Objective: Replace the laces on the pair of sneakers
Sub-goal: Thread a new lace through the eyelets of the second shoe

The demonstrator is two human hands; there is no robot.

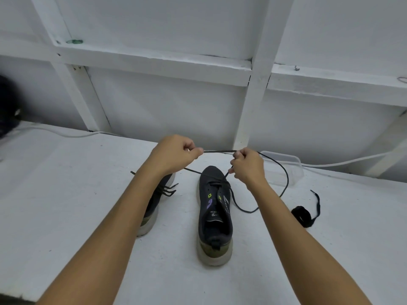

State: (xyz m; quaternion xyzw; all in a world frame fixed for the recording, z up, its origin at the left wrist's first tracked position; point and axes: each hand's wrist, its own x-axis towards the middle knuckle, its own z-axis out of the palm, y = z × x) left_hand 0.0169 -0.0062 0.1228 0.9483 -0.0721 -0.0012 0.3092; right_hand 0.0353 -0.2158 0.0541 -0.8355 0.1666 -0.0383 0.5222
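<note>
Obs., head cam. We had the R sneaker point(214, 216) centre of the worktop point(66, 194), toe at 12 o'clock, heel toward us; long axis ran 12–6. The L sneaker point(154, 208) sat just beside it at 9 o'clock, mostly hidden under our left forearm, loose lace ends showing at its side.

Black lace point(284, 172) was threaded through the front eyelets only, approx. first row or two; upper eyelets looked bare. Left hand point(176, 154) pinched one lace end betw. thumb and forefinger, other fingers curled in. Right hand point(247, 165) pinched the lace too, fingers closed on it; a short taut span ran 9–3 betw. the two hands, above and beyond the toe. Slack looped out to 3 o'clock, then back toward the shoe's side.

Key relation, our judgement: next free eyelets lay at 6 o'clock from both hands, i.e. toward us and below. Right hand was nearer the tongue, so prob. the one to feed next.

A coiled black lace point(302, 215) lay at 3 o'clock, apart from the shoe. Clear plastic tub point(288, 166) behind, near wall.
</note>
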